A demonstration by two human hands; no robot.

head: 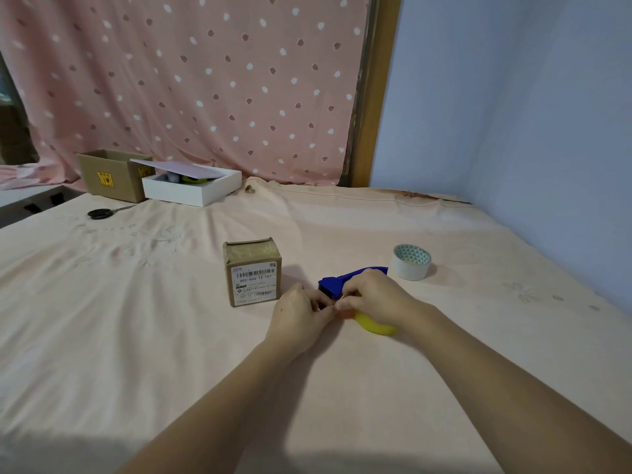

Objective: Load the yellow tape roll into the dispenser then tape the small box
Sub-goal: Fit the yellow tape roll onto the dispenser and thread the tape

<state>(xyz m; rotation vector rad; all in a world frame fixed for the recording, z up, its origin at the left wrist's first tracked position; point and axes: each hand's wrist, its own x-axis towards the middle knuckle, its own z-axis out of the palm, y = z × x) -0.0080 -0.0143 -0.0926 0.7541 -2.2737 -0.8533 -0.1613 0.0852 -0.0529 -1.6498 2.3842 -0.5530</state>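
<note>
A small brown box with a white barcode label stands in the middle of the pink sheet. Just right of it lies a blue tape dispenser, partly covered by my hands. The yellow tape roll shows below my right hand, which rests over the roll and the dispenser and grips them. My left hand is beside it, its fingertips pinched at the dispenser's near end, where the two hands meet. What the fingertips hold is hidden.
A white tape roll with a patterned core stands to the right. Black-handled scissors lie far left. A cardboard box and a white box with a loose lid sit at the back by the curtain.
</note>
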